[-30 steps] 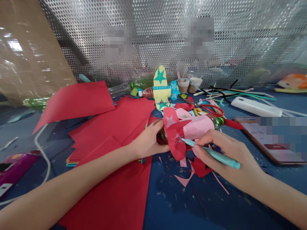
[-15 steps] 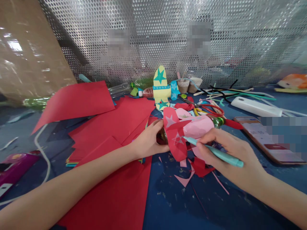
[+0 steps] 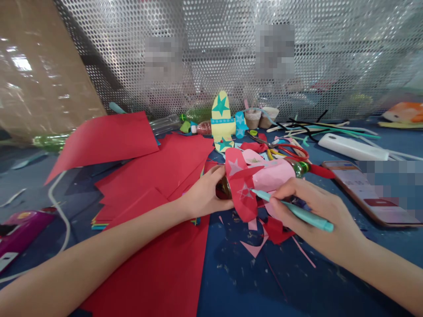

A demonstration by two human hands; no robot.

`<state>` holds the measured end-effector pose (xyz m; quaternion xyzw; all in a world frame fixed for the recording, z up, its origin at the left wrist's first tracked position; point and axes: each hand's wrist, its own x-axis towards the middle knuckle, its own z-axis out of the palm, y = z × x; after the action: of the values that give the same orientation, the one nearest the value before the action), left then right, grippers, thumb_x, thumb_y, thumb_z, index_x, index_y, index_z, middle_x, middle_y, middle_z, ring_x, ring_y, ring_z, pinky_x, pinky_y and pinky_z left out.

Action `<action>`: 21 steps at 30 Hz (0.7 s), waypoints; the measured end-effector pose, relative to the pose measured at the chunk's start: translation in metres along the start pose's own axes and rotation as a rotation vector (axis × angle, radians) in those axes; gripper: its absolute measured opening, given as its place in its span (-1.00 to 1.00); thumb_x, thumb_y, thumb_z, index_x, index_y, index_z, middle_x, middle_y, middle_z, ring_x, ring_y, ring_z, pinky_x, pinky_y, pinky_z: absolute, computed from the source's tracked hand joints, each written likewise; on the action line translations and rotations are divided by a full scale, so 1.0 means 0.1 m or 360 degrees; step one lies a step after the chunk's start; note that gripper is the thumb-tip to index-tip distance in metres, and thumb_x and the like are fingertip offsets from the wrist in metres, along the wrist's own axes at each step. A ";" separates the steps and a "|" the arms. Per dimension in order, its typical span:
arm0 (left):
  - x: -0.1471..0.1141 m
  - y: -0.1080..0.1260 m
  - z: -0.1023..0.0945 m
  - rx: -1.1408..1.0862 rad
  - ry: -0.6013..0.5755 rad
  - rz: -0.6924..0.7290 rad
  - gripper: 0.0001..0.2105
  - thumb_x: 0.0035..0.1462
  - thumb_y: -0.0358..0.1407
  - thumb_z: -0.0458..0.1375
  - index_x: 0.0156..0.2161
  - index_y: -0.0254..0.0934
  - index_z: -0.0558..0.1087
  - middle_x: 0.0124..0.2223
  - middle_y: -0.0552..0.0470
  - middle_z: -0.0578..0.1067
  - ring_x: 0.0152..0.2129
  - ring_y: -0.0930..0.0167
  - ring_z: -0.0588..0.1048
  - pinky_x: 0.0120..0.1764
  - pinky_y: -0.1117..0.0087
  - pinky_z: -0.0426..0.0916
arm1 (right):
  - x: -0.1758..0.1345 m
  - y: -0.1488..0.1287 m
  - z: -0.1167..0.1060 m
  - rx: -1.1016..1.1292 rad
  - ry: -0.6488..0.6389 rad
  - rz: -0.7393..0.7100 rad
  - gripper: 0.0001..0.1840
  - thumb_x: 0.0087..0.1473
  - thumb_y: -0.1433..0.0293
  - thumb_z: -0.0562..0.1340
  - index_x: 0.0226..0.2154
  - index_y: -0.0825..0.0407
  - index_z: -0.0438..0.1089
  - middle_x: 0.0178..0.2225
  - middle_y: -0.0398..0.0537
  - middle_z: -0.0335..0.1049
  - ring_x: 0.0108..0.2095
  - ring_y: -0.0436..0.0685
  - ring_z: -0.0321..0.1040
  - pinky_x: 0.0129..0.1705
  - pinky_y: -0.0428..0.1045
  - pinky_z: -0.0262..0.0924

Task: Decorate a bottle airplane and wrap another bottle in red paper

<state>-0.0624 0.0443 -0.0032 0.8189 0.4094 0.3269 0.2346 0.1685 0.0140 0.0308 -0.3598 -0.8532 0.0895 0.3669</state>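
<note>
My left hand [image 3: 209, 191] is wrapped round the base end of a plastic bottle [image 3: 274, 174] covered in pink paper, with a green cap end pointing right. A red paper wing [image 3: 243, 204] with silvery stars drawn on it crosses the bottle just beside my left fingers. In my right hand [image 3: 313, 211] is a light teal pen [image 3: 306, 215], its tip at the lower star's outline. Beyond the bottle stands a yellow paper wing [image 3: 221, 127] with teal stars, on another bottle.
Red paper sheets [image 3: 155, 167] lie at left. Red-handled scissors [image 3: 294, 152], paper scraps [image 3: 256, 248] and a phone [image 3: 370, 193] surround the work. A white power strip [image 3: 353, 147] and pipe cleaners [image 3: 317, 127] sit at back right; a purple tool [image 3: 23, 229] is at far left.
The pen and my right hand have shifted very slightly, the tip staying at the lower star. My left hand keeps its hold on the bottle.
</note>
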 end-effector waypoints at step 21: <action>0.00 0.00 0.00 -0.0018 -0.0019 0.0009 -0.54 -0.04 -0.26 0.24 0.00 -0.24 0.27 0.04 -0.12 0.38 -0.08 0.21 0.44 -0.09 0.20 0.40 | 0.00 0.00 -0.01 0.0020 -0.0034 -0.0002 -0.85 0.07 0.50 0.18 -0.44 -0.05 0.22 -0.52 -0.24 0.33 -0.54 -0.03 0.27 -0.52 -0.10 0.10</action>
<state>-0.0625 0.0445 -0.0032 0.8206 0.4039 0.3250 0.2406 0.1692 0.0136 0.0310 -0.3559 -0.8567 0.0984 0.3600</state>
